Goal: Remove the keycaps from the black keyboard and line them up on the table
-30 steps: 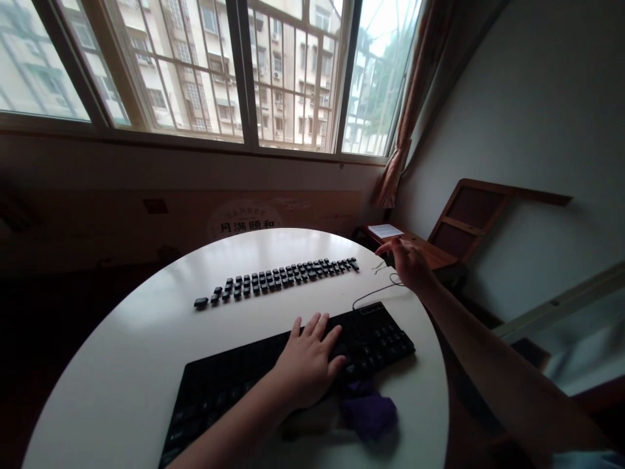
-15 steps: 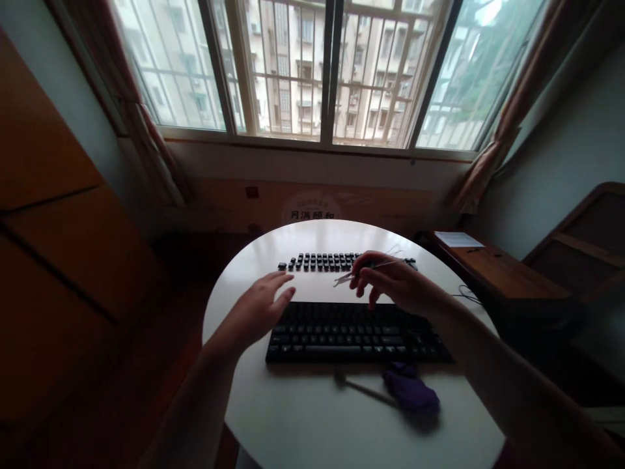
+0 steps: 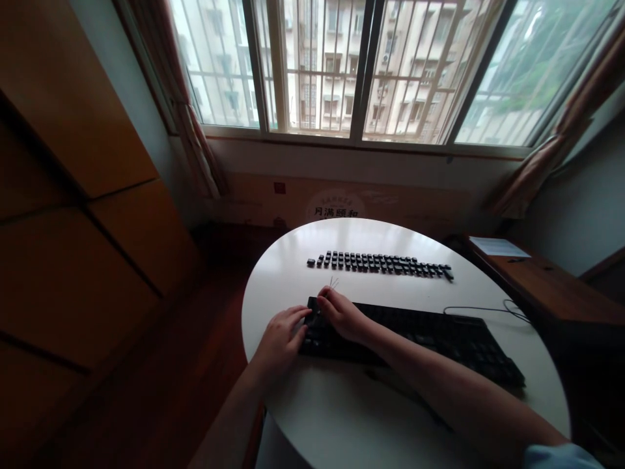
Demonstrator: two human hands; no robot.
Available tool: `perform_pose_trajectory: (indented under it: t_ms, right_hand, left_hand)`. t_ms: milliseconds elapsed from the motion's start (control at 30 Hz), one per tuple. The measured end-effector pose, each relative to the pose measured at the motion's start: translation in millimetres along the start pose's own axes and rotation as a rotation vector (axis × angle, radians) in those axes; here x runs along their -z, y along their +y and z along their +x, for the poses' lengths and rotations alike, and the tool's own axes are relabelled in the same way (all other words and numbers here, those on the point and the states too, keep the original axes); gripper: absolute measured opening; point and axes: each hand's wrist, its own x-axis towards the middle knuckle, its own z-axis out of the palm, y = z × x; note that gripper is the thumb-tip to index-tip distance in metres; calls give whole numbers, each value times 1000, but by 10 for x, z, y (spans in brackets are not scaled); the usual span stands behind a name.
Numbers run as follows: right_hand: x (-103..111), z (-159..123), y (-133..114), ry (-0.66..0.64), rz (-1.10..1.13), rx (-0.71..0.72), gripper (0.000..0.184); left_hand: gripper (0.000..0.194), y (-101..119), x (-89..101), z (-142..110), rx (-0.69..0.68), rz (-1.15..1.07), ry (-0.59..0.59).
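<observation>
A black keyboard (image 3: 469,345) lies on the round white table (image 3: 303,404), partly covered by my right forearm. My right hand (image 3: 339,316) is closed over its upper left corner, pinching a thin wire keycap puller (image 3: 334,283) whose wire ends stick up above the fingers. The puller's lower end is hidden by the hand. My left hand (image 3: 280,339) rests at the keyboard's left edge, with fingers extended and the thumb apart, close to the right fingertips. Behind the keyboard, loose black keycaps (image 3: 375,262) stand in rows.
A cable (image 3: 481,309) runs from behind the keyboard toward the table's right edge. A wooden desk (image 3: 547,286) with a paper sheet (image 3: 499,247) stands at right. Orange cabinets (image 3: 122,247) are at left, and a barred window is ahead.
My right hand has moved from above the keycap rows down to the keyboard's upper left corner with the puller. The view has shifted left. The purple cloth is no longer visible.
</observation>
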Motion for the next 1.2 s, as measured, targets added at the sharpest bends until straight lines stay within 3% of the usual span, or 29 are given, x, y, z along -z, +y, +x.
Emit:
perform_pose_trajectory:
  t_ms: [433, 867, 1033, 1100, 1200]
  right_hand:
    - [12, -102, -170, -228, -278, 173, 9]
    - [-8, -154, -78, 99, 10, 190, 17]
    - [7, -163, -63, 310, -11, 132, 19]
    - [16, -155, -48, 388, -16, 71, 18]
    - [25, -138, -32, 396, -24, 30, 18]
  left_hand:
    - [35, -76, -27, 1, -4, -62, -3]
    - [23, 72, 106, 137, -9, -50, 10]
    - [21, 53, 361, 437, -16, -64, -73]
    - [22, -53, 491, 611, 3, -63, -82]
    - [25, -276, 584, 925, 47, -49, -54]
